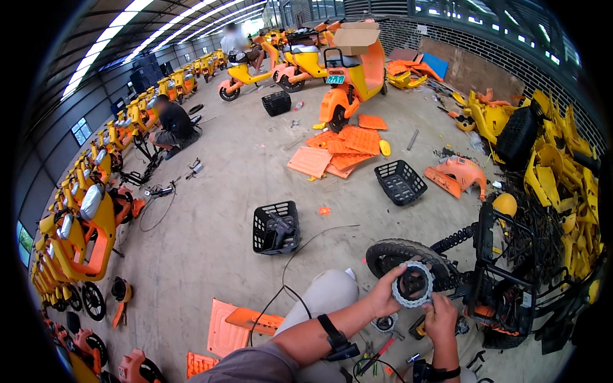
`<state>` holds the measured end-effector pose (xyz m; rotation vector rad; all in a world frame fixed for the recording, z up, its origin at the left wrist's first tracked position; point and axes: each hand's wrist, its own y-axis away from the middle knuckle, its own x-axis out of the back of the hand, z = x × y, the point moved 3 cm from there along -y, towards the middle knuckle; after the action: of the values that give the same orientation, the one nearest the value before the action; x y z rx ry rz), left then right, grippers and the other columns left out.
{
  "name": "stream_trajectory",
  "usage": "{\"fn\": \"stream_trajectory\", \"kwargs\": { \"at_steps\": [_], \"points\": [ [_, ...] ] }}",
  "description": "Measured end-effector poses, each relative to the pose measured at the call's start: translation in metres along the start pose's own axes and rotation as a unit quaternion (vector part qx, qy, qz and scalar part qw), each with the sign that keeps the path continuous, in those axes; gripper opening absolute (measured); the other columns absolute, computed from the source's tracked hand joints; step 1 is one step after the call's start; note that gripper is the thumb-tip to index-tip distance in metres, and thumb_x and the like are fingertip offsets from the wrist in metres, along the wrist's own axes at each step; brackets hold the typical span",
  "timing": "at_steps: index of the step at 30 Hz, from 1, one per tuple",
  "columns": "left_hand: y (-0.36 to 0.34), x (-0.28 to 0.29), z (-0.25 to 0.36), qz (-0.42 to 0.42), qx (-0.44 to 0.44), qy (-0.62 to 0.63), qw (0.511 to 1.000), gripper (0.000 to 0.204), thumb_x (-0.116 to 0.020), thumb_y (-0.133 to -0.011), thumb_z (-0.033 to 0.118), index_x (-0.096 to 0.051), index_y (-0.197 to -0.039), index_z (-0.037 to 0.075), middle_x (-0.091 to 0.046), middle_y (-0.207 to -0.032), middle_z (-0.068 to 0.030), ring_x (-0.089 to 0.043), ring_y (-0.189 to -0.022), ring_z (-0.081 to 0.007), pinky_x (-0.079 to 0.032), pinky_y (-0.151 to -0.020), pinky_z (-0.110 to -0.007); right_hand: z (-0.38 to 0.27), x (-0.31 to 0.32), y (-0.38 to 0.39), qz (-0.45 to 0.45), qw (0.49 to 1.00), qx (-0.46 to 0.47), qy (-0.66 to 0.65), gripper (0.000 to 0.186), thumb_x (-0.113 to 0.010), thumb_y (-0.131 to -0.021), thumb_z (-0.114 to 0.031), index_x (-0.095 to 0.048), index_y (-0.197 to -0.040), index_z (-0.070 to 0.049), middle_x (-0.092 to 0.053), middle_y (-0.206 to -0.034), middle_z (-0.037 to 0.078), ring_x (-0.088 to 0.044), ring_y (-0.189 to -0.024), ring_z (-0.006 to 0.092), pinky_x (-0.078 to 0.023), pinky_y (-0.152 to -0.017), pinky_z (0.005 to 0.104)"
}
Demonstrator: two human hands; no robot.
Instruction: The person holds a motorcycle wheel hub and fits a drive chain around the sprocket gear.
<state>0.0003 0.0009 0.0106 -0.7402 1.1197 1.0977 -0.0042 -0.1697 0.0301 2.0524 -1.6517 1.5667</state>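
Note:
A round grey metal hub part [412,285] with a notched rim and a dark centre is held up in front of me. My left hand [385,295] is closed on its left edge. At its lower right edge, my right hand [440,315] pinches the rim. Just behind it lies a black-tyred wheel [391,255], beside a stripped black scooter frame [488,268] with a coil shock absorber [454,237]. On the floor below my hands are a smaller round metal part [384,323], a red-handled tool [385,346] and pliers [368,350].
A black basket [276,246] holding a power drill [281,231] stands ahead, near a loose black cable [283,281]. Another black basket [400,182] is farther off. Orange panels [348,147] and yellow body parts [549,172] lie about. A person [175,124] crouches at the left.

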Motion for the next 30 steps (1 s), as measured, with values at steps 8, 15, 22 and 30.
{"fn": "stream_trajectory", "kwargs": {
  "at_steps": [8,15,22,30],
  "points": [
    [0.001,0.007,0.0,0.024,0.004,0.044,0.999,0.055,-0.034,-0.101,0.048,-0.04,-0.143,0.014,-0.047,-0.144,-0.0111,-0.049,-0.128,-0.0306,-0.04,-0.107,-0.048,-0.005,-0.003,-0.001,-0.036,0.999,-0.019,-0.023,0.021,-0.066,-0.077,-0.007,-0.06,-0.095,0.001,-0.061,-0.085,0.02,-0.059,-0.08,0.0417,-0.047,-0.07,0.0465],
    [0.022,0.017,-0.003,0.032,-0.012,0.037,0.999,0.056,-0.033,-0.101,0.049,-0.04,-0.142,0.013,-0.049,-0.141,-0.0115,-0.05,-0.127,-0.0311,-0.04,-0.107,-0.047,-0.021,-0.01,0.011,-0.058,0.998,-0.034,-0.017,0.02,-0.066,-0.076,-0.007,-0.06,-0.094,0.001,-0.062,-0.086,0.02,-0.06,-0.08,0.0421,-0.047,-0.069,0.0473],
    [0.035,0.015,-0.005,0.02,-0.015,0.035,0.999,0.055,-0.031,-0.101,0.046,-0.04,-0.143,0.011,-0.048,-0.143,-0.0112,-0.049,-0.128,-0.0313,-0.04,-0.107,-0.047,-0.027,-0.012,0.024,-0.048,0.999,-0.019,-0.012,0.022,-0.069,-0.075,-0.009,-0.061,-0.095,-0.001,-0.063,-0.086,0.018,-0.061,-0.08,0.0404,-0.048,-0.068,0.0473],
    [0.037,0.014,-0.007,0.026,-0.019,0.037,0.999,0.054,-0.028,-0.102,0.045,-0.039,-0.144,0.012,-0.046,-0.146,-0.0091,-0.048,-0.13,-0.0289,-0.038,-0.109,-0.047,-0.038,-0.004,0.021,-0.042,0.999,-0.03,0.0,0.023,-0.067,-0.075,-0.007,-0.061,-0.095,0.0,-0.063,-0.087,0.02,-0.061,-0.081,0.041,-0.048,-0.069,0.0463]
  ]
}}
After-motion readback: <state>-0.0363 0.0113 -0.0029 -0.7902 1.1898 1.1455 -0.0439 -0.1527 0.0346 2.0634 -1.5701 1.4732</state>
